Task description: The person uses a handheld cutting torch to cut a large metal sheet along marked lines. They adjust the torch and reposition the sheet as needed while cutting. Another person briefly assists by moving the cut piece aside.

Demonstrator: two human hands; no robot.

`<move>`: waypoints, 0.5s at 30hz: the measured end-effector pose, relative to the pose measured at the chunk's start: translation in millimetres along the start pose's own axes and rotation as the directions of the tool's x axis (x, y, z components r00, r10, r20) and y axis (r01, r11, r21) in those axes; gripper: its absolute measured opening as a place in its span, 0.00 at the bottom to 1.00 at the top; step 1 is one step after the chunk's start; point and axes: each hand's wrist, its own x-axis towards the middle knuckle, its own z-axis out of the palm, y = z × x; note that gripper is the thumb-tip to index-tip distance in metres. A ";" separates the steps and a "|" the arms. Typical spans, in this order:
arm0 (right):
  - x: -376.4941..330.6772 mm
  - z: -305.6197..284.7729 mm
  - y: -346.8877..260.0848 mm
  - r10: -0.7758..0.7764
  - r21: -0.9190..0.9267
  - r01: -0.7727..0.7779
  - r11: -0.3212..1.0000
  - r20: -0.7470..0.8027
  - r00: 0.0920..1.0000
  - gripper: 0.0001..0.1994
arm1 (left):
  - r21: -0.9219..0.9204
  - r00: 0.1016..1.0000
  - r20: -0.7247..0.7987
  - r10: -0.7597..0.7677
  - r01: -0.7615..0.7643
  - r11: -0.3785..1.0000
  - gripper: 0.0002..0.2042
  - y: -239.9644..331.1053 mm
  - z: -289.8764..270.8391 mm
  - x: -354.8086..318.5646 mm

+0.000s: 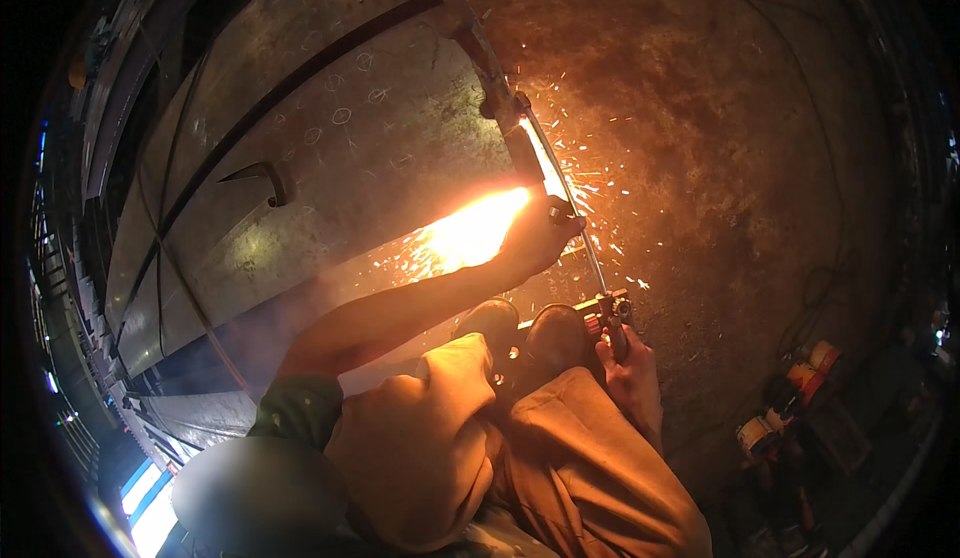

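Observation:
My right hand (632,383) is wrapped round the handle end of a long cutting torch (596,263), below its valve knobs. Farther up, my left hand (535,238) is closed at the torch's slim metal tubes, its fingers partly lost in the glare. The torch head reaches the right-hand edge of a large steel plate (400,148). White-hot glare and sparks (465,233) burst out left of my left hand, and more sparks scatter along the plate's edge by the tubes. The exact cutting point is hidden by the brightness.
On the plate lies a curved, pointed metal piece (275,183), near drawn circles. My boots (555,338) stand close to the sparks. A thin cable (800,58) crosses the brown floor on the right. Orange and yellow round objects (805,378) are at the lower right.

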 end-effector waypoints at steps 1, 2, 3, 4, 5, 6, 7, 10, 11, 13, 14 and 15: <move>-0.8 -0.9 7.0 0.033 -0.026 -0.034 0.999 -0.020 0.999 0.12 | 0.081 0.998 0.046 -0.047 0.043 0.996 0.21 23.5 2.7 -6.5; -2.3 -4.2 -4.2 0.063 -0.022 -0.063 0.998 0.009 0.998 0.12 | 0.114 0.996 0.056 -0.071 0.064 0.991 0.21 33.8 1.2 -10.9; -5.5 -12.1 -25.2 0.097 -0.021 -0.096 0.995 0.039 0.995 0.12 | 0.138 0.995 0.068 -0.078 0.069 0.988 0.21 39.2 0.3 -15.2; -8.1 -17.3 -38.4 0.125 -0.023 -0.124 0.992 0.067 0.990 0.12 | 0.144 0.996 0.060 -0.062 0.053 0.988 0.21 34.4 0.6 -13.0; -6.6 -14.1 -28.9 0.089 -0.023 -0.088 0.996 0.054 0.995 0.12 | 0.152 0.998 0.052 -0.046 0.038 0.988 0.21 29.7 0.9 -10.9; -3.3 -7.7 -9.9 0.053 -0.024 -0.052 0.998 0.040 0.998 0.12 | 0.149 0.999 0.040 -0.008 0.002 0.989 0.21 25.2 0.4 -8.1; -1.9 -5.1 -4.3 0.019 -0.024 -0.018 1.000 0.027 0.999 0.12 | 0.147 0.999 0.030 0.028 -0.033 0.989 0.20 25.1 -0.1 -7.0; -3.1 -1.4 5.9 -0.039 0.024 0.039 0.999 -0.008 0.999 0.12 | 0.153 0.997 0.036 0.069 -0.073 0.985 0.19 26.4 -4.8 -8.4; -4.7 -7.1 -4.9 -0.036 0.042 0.036 0.998 0.011 0.999 0.13 | 0.201 1.000 0.022 -0.013 0.008 0.980 0.19 46.5 -3.7 -14.0; -3.8 -6.6 -0.3 -0.020 0.066 0.018 0.998 0.034 0.999 0.16 | 0.226 1.000 0.020 -0.024 0.019 0.974 0.18 50.8 -1.7 -14.3; -3.5 -6.8 -0.4 -0.015 0.077 0.012 0.997 0.048 0.999 0.17 | 0.239 0.999 0.016 -0.030 0.025 0.971 0.18 52.2 -2.0 -14.9; -4.8 -7.7 -1.3 0.004 0.077 -0.008 0.997 0.050 0.999 0.18 | 0.195 0.999 -0.005 -0.032 0.033 0.980 0.18 52.5 -0.9 -18.9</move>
